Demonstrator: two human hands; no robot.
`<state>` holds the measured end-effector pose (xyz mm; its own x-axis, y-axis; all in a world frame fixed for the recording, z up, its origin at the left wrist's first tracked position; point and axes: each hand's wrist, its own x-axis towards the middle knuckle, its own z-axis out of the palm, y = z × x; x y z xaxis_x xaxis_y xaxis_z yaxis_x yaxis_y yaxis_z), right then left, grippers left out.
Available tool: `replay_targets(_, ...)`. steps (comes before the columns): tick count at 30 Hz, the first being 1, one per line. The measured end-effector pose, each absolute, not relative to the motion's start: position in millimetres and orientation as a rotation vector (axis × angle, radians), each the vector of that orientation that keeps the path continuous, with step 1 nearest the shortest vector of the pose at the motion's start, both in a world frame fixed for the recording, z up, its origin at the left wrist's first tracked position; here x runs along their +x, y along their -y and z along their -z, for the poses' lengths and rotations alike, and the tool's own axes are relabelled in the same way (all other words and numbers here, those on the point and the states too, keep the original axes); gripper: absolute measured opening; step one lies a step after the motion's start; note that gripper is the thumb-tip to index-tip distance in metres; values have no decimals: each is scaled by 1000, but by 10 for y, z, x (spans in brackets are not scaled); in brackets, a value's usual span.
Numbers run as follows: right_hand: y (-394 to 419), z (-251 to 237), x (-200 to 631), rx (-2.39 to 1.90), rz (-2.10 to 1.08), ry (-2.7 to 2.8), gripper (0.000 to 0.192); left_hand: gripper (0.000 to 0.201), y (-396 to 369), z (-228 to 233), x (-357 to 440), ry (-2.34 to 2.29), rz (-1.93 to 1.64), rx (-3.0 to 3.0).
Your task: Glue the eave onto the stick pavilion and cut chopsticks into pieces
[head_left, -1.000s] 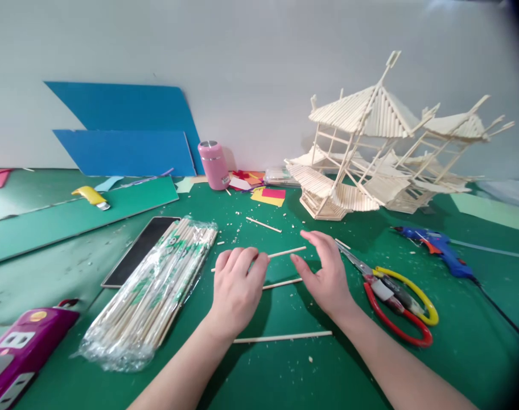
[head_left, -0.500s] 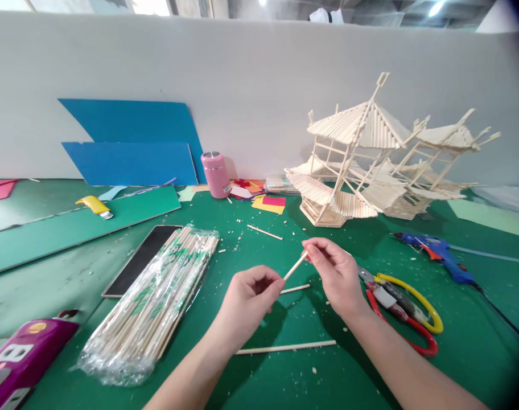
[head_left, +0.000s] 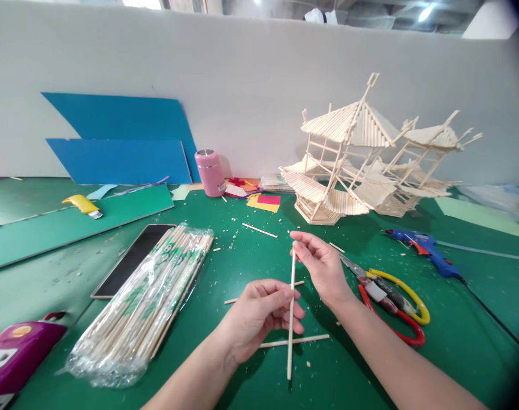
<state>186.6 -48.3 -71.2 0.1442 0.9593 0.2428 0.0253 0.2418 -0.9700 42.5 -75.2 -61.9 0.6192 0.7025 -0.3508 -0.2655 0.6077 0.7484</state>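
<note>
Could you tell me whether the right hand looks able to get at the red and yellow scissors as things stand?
Probably yes: the scissors lie uncovered on the green mat beside the right hand, with nothing between. That hand, however, holds the top of a wooden stick, so its fingers are occupied.

Chopstick pack (head_left: 142, 307), lower left of the frame: we see green print, unreadable.
Elsewhere: we find no legible text.

Head-worn view, forward-down, close over table (head_left: 370, 364)
</note>
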Motion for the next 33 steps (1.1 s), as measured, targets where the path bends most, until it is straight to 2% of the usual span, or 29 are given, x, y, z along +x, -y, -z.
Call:
replay_targets(5,528,721,1923,-1083,-864,1409,26,15,721,672,414,-686,-686,683)
replay_targets(10,589,655,2041,-1141,-599,1798,39,15,690,684,396,-685,-709,679)
replay_targets(14,602,636,2075,-1175,-471,1903,46,15,699,680,389,-692,-705,687)
replay_targets(33,606,646,2081,-1183,-405,1937,43,16,688,681,391,-700,-712,734)
